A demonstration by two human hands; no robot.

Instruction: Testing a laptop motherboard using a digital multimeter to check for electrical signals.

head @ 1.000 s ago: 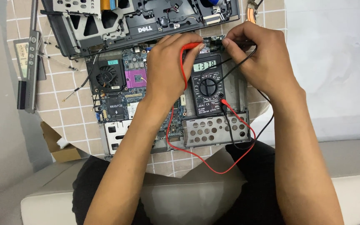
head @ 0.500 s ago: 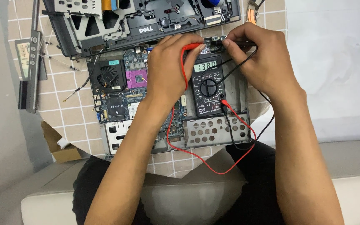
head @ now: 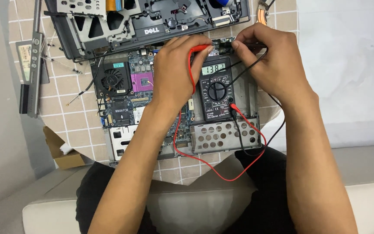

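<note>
The board (head: 139, 104) lies at the table's centre, with the meter (head: 216, 89) at its 3 o'clock. A probing step seems in hand: the red probe (head: 200, 48) is pinched by the left hand (head: 176, 73), the black probe (head: 252, 44) by the right hand (head: 273, 60). Steady tips are needed next.

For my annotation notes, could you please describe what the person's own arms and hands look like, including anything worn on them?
Both arms are bare from the edge of the picture to the fingertips: no sleeves, gloves, watch, bracelets or rings show. The left hand and right hand have short, unpainted nails. The forearms are slim, and no markings are visible on them.
</note>
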